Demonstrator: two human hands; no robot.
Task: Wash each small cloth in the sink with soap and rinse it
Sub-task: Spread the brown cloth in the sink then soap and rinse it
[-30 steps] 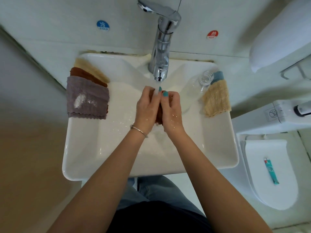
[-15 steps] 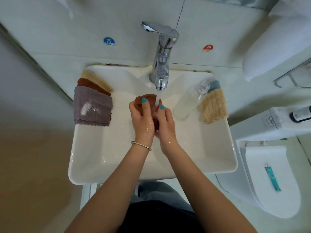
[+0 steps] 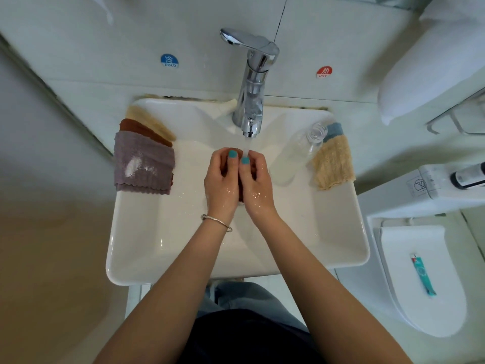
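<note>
Over the white sink, my left hand and my right hand grip a small brown cloth bunched between them; only slivers of it show. Water runs from the chrome tap onto my fingers. A mauve cloth dusted with white powder lies on the sink's left rim, over a brown cloth and a beige one. On the right rim lie a beige cloth and a blue one.
A clear bottle lies on its side in the right of the sink, its open mouth toward the blue cloth. A toilet with a teal tube on its lid stands to the right. Tiled wall behind.
The brown cloth showed above my fingers half a second ago; now both hands have closed over it under the stream. The camera has tilted, so the sink sits lower in view.
</note>
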